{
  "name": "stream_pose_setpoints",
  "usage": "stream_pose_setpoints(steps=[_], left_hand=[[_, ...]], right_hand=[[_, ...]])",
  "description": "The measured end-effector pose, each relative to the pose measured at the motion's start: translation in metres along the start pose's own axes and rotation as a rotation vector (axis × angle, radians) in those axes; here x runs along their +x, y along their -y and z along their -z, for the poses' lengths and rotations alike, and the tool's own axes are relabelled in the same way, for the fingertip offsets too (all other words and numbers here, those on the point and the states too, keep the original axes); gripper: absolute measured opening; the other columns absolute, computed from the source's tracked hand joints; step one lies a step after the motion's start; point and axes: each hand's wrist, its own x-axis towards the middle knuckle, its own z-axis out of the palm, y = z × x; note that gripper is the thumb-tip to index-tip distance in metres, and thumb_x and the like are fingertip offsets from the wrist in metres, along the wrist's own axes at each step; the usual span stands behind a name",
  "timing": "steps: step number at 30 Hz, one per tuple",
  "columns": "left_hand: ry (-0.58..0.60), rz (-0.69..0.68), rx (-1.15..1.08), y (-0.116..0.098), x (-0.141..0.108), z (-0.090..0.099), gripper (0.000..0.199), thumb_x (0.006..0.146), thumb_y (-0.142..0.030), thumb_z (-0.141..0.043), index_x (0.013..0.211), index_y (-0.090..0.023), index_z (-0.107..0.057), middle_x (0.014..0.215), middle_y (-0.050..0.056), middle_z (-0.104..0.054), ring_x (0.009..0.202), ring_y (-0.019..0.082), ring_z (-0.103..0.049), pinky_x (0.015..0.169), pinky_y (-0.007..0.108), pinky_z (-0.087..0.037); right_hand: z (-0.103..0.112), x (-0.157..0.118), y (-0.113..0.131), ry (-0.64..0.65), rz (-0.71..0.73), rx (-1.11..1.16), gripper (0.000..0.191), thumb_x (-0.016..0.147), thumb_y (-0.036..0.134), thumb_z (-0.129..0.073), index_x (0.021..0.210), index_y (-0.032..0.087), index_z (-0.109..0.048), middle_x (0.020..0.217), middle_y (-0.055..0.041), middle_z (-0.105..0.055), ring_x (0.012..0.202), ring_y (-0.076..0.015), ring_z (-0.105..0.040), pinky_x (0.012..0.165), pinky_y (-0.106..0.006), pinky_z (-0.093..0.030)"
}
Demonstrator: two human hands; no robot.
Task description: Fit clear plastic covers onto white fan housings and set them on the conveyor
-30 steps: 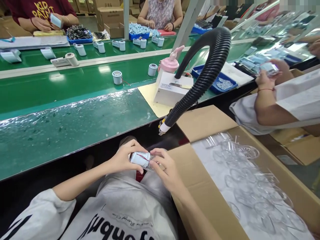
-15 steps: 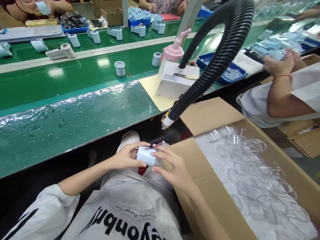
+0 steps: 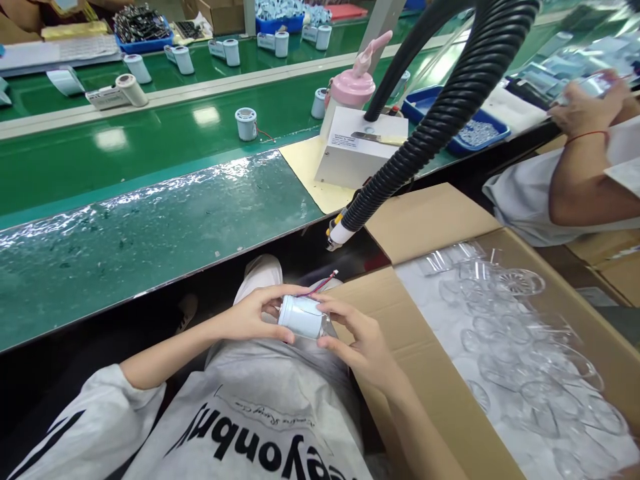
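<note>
Over my lap I hold a light-blue cylindrical part (image 3: 301, 316), lying on its side, between both hands. My left hand (image 3: 265, 312) grips its left end with thumb and fingers. At the right end, the fingers of my right hand (image 3: 353, 328) close round it and a clear plastic piece (image 3: 327, 325). A thin red-and-black wire (image 3: 323, 283) with a small pale connector sticks up behind the cylinder. Just beyond my hands hangs the metal-and-white tip of a black corrugated hose (image 3: 385, 190). How the clear piece meets the cylinder is partly hidden by my fingers.
An open cardboard box (image 3: 415, 353) with several clear plastic parts (image 3: 520, 347) stands at my right. A green bench (image 3: 150, 233) borders the conveyor ahead. The white hose base (image 3: 357, 150) stands beside a pink-topped bottle (image 3: 353, 87). A co-worker's hands (image 3: 590, 107) work at far right.
My hands and the cylinder have shifted slightly right, and more of the wire with its connector now shows. The camera view has tilted a little downward. The co-worker's hands at right have moved.
</note>
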Motion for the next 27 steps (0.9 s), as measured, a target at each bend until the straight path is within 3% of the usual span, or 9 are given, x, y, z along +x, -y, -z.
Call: stream_pose_setpoints(steps=[4,10,16,22,27], left_hand=[[0.046,-0.086,0.107,-0.006,-0.003,0.003,0.072,0.072,-0.030,-0.087,0.138,-0.027,-0.060,0.140,0.013,-0.060,0.127,0.031,-0.059,0.100,0.040,-0.054],[0.053,-0.129,0.171,-0.005,-0.005,0.003,0.073,0.072,-0.030,-0.088,0.139,-0.028,-0.060,0.142,0.012,-0.059,0.131,0.031,-0.057,0.104,0.042,-0.052],[0.055,-0.166,0.214,-0.004,-0.006,0.003,0.073,0.073,-0.030,-0.087,0.140,-0.029,-0.058,0.145,0.012,-0.057,0.135,0.031,-0.054,0.107,0.043,-0.051],[0.072,-0.186,0.229,-0.002,-0.007,0.006,0.074,0.074,-0.028,-0.086,0.142,-0.031,-0.057,0.147,0.012,-0.055,0.137,0.031,-0.053,0.107,0.043,-0.051],[0.079,-0.259,0.286,-0.002,-0.007,0.007,0.074,0.076,-0.027,-0.085,0.143,-0.033,-0.055,0.148,0.011,-0.057,0.138,0.030,-0.052,0.114,0.046,-0.043]], right_hand=[[0.000,0.000,0.005,0.016,-0.093,0.141,0.036,0.090,0.043,-0.074,0.120,0.027,-0.064,0.123,-0.0080,-0.073,0.109,-0.0229,-0.072,0.091,-0.032,-0.061],[-0.002,0.001,0.010,0.016,-0.214,0.295,0.036,0.088,0.046,-0.075,0.118,0.029,-0.067,0.114,-0.0040,-0.074,0.100,-0.0193,-0.072,0.087,-0.028,-0.061],[-0.003,-0.001,0.009,0.007,-0.399,0.400,0.041,0.084,0.054,-0.076,0.113,0.026,-0.067,0.103,-0.0044,-0.071,0.085,-0.0183,-0.071,0.071,-0.026,-0.060],[-0.007,0.003,0.009,0.004,-0.466,0.472,0.046,0.084,0.062,-0.073,0.109,0.024,-0.064,0.101,-0.0061,-0.071,0.088,-0.0189,-0.067,0.074,-0.027,-0.057],[-0.012,0.008,0.009,0.017,-0.514,0.587,0.048,0.083,0.067,-0.069,0.099,0.023,-0.061,0.085,-0.0028,-0.065,0.072,-0.0167,-0.063,0.059,-0.025,-0.057]])
